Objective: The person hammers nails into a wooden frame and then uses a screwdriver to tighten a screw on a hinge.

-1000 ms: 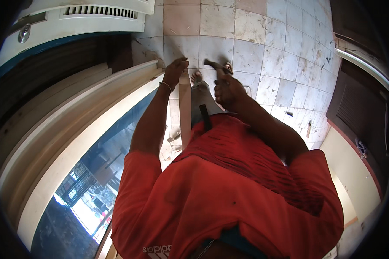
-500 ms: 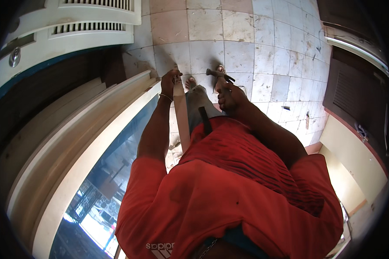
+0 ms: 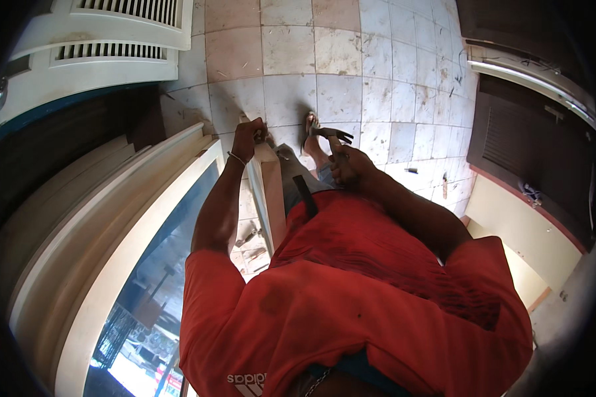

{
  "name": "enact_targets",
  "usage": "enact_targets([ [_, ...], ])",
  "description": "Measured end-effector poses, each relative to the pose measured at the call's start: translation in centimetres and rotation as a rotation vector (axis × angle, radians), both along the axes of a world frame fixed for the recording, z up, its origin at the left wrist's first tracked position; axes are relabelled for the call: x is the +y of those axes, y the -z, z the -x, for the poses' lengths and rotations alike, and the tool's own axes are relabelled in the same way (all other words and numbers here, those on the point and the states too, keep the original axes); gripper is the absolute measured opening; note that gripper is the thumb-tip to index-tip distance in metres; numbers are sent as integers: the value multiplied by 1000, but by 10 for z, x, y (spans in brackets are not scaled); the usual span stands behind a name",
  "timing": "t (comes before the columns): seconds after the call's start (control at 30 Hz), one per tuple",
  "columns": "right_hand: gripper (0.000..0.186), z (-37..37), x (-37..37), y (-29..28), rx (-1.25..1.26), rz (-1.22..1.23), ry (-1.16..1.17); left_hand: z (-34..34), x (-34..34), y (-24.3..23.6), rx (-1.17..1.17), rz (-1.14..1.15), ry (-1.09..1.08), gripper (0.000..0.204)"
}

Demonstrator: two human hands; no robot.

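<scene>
My right hand [image 3: 352, 167] is wrapped round the handle of a claw hammer [image 3: 331, 134], its dark head raised to the right of a pale wooden board [image 3: 271, 192]. The board stands in front of my left side, with its far end at my left hand [image 3: 249, 137]. That hand is closed in a pinch at the board's end. Whatever its fingertips hold is too small to make out. A dark, flat strip-like object [image 3: 304, 195] sticks up at my waist.
To the left run a long cream frame [image 3: 106, 218] and a glass pane [image 3: 172, 264]. White louvred doors [image 3: 106, 53] lie at the far left. Brown panels [image 3: 530, 132] stand on the right. Small loose things, including a black piece [image 3: 411, 171], lie on the tiled floor [image 3: 338, 53].
The board has tilted, so more of its side shows, and my left hand is lower in view. The hammer head has shifted nearer to me and toward the board. The whole view has swung slightly.
</scene>
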State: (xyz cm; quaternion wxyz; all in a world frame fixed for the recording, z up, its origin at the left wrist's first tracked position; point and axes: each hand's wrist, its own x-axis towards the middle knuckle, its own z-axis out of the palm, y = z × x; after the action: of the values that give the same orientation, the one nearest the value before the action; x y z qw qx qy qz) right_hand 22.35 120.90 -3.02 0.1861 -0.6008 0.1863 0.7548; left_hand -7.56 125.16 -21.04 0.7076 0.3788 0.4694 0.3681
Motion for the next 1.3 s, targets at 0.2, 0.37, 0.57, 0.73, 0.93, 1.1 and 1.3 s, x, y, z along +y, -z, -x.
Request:
enact_targets([
  [0.2, 30, -4, 4, -1, -163, -4, -97, -25, -10, 12, 213, -228, -323, 36],
  [0.37, 30, -7, 11, 8, -145, -24, -158, -36, -24, 23, 35, 162, -1117, 45],
  [0.57, 32, -5, 18, -1, -185, -100, -326, -29, -33, 0, -994, 593, -1525, 52],
  [0.73, 19, 9, 23, -24, -205, -324, -562, -8, -21, -52, -1086, 381, -1187, 27],
  [0.93, 21, 29, 45, -57, -172, -688, -547, 12, -8, -139, -984, 227, -916, 21],
  [1.1, 36, 78, 58, -58, -297, -870, -826, 30, 0, -213, -957, 109, -726, 18],
  [1.3, 34, 148, 55, -48, -88, -863, -837, 37, -18, -273, -787, 11, -838, 24],
])
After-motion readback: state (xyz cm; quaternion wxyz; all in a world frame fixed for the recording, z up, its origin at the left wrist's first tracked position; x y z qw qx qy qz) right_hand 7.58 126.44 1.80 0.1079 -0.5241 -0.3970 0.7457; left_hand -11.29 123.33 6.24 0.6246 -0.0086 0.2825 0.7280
